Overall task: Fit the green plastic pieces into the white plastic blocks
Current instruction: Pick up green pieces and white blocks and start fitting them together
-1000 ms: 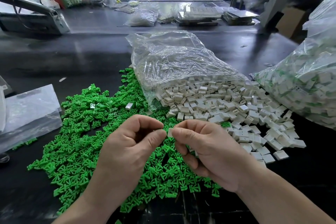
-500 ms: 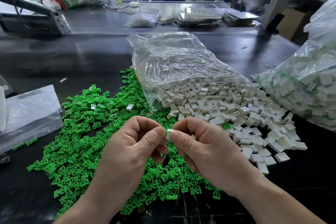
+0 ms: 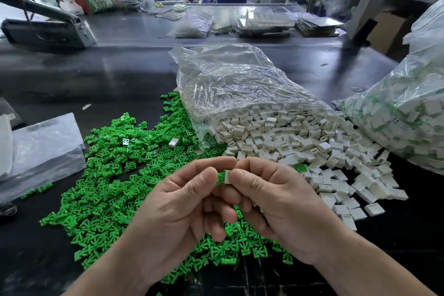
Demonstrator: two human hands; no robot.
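Pinching green piece (image 3: 220,178) in left hand (image 3: 182,202), white block (image 3: 227,176) in right hand (image 3: 276,202). Held touching, between thumbs, above green pile (image 3: 108,190), near white pile (image 3: 300,146). Seemingly mid-insertion, depth hidden. To fit well: align square to opening, push straight, no twisting, brace block from behind, check flush before letting go.

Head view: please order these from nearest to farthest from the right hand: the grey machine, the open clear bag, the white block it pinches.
1. White block, pinched in the fingers of the right hand, centre.
2. Open clear bag, just behind the hands, centre.
3. Grey machine, far back on the left.
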